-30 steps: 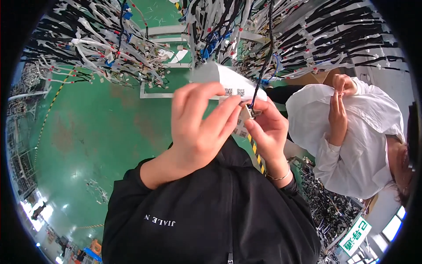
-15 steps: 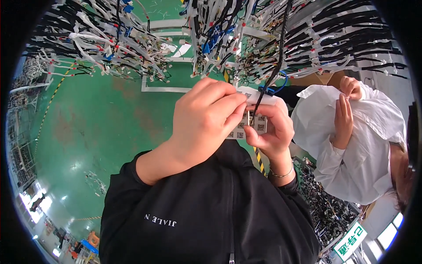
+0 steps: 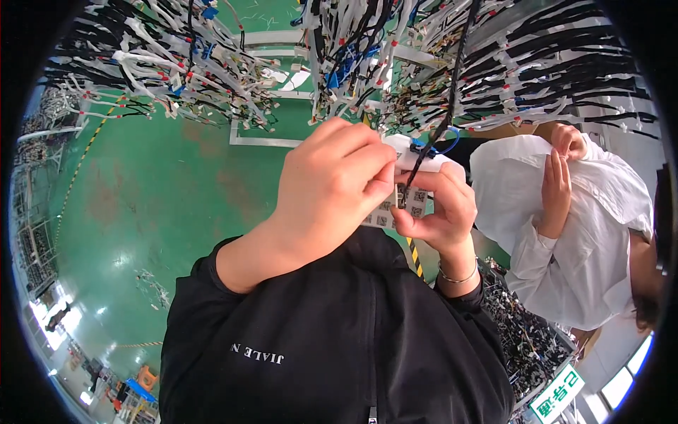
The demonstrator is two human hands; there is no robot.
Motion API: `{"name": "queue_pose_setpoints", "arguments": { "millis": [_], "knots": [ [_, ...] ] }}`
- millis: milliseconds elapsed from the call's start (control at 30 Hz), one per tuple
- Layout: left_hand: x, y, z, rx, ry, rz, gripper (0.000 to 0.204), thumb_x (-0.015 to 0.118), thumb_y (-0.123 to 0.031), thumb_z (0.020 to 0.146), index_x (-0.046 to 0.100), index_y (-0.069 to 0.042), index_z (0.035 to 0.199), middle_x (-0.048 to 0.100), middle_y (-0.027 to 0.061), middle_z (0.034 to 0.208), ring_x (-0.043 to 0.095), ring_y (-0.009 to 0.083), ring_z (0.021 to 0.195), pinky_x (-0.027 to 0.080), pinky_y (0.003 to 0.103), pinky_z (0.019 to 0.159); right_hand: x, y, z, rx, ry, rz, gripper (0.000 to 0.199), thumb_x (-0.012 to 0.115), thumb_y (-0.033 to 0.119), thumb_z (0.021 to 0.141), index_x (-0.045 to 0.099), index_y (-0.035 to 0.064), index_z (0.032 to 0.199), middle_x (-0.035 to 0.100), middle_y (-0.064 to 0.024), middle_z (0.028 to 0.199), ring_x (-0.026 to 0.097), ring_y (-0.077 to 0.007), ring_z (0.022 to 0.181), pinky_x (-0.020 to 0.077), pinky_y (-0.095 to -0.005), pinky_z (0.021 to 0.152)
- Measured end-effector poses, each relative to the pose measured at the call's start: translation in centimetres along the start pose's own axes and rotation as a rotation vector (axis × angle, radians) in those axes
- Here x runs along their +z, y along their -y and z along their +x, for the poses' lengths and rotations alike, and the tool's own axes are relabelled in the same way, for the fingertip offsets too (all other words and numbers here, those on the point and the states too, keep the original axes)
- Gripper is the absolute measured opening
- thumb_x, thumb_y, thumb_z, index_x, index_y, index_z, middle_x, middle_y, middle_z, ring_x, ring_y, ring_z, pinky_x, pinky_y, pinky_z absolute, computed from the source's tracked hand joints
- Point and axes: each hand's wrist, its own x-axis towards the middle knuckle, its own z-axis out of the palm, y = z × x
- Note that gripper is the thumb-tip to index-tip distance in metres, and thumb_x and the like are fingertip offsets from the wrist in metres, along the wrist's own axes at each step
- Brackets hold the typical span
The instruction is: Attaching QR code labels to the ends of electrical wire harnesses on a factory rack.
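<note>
Evidently the work is only part done: the label sheet (image 3: 417,203) bears several rows of small printed squares, and no label can be made out on the black cable (image 3: 455,92) or on the small pale plug (image 3: 397,196) near its lower end. Whether any square has been peeled off, I cannot tell.

The sheet sits in front of the chest, behind the plug and the right hand (image 3: 446,206), with a white upper part curling up beyond the fingers. The right thumb and forefinger appear to pinch the plug between them, while the sheet seems tucked behind. The left hand (image 3: 330,180) is just beside it, thumb and forefinger pressed together near the plug's top; anything between those fingertips is hidden.

Several things crowd this spot. The cable slants down across the sheet, and a blue clip (image 3: 422,148) with a loop of blue wire (image 3: 450,140) sits close above the right forefinger. The left hand's own back blocks part of the view.

Beyond, thick bunches of wires (image 3: 537,67) hang over the green floor (image 3: 169,184). To the right, near but apart, is a co-worker in a white shirt (image 3: 572,233), both hands together, with a heap of dark wires (image 3: 526,314) below.
</note>
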Motion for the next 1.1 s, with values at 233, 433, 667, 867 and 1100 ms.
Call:
{"name": "queue_pose_setpoints", "arguments": {
  "millis": [233,433,667,867,1100],
  "knots": [
    [-2.0,0.2,-3.3,-0.325,0.075,-0.492,0.015,0.072,0.001,0.078,0.066,-0.001,0.092,0.066,0.0042,0.087,0.062,0.011,0.077,0.049,0.025,0.065,1.9,1.2,-3.0,0.156,0.024,0.394,0.036,0.08,0.013,0.066,0.066,0.0003,0.096,0.068,-0.0103,0.094,0.063,-0.0197,0.08,0.0495,-0.0289,0.071],
    [-3.5,0.8,-6.7,-0.354,0.199,-0.563,0.013,0.075,-0.007,0.08,0.071,-0.002,0.091,0.067,0.0042,0.081,0.063,0.0127,0.072,0.048,0.026,0.061,3.7,4.1,-5.3,0.269,0.078,0.693,0.035,0.077,0.004,0.073,0.064,-0.005,0.103,0.063,-0.0129,0.108,0.061,-0.0204,0.1,0.0493,-0.0312,0.086],
    [-4.1,1.8,-10.2,-0.458,-0.079,-0.616,0.014,0.073,-0.007,0.081,0.067,-0.001,0.092,0.068,0.0031,0.085,0.06,0.0105,0.07,0.048,0.025,0.061,5.8,6.5,-6.9,0.462,0.051,0.966,0.034,0.073,0.003,0.079,0.062,-0.007,0.11,0.063,-0.0132,0.11,0.061,-0.0198,0.102,0.0482,-0.0327,0.091],
    [-9.1,0.1,-11.0,0.615,-0.085,0.052,0.027,0.076,-0.007,0.07,0.069,-0.004,0.096,0.062,0.004,0.09,0.056,0.0219,0.078,0.05,0.03,0.061,8.0,8.0,-7.0,0.609,0.108,1.381,0.041,0.07,0.018,0.088,0.057,-0.0056,0.119,0.065,-0.0133,0.114,0.063,-0.0172,0.101,0.0493,-0.0312,0.09],
    [-10.9,1.0,-10.8,0.842,-0.086,0.054,0.029,0.075,-0.008,0.066,0.07,-0.004,0.095,0.062,0.0031,0.086,0.057,0.0179,0.077,0.051,0.027,0.059,9.0,10.7,-6.2,0.7,0.2,1.554,0.048,0.068,0.031,0.09,0.059,-0.0052,0.12,0.066,-0.0091,0.111,0.063,-0.0153,0.1,0.048,-0.029,0.092]
  ]
}}
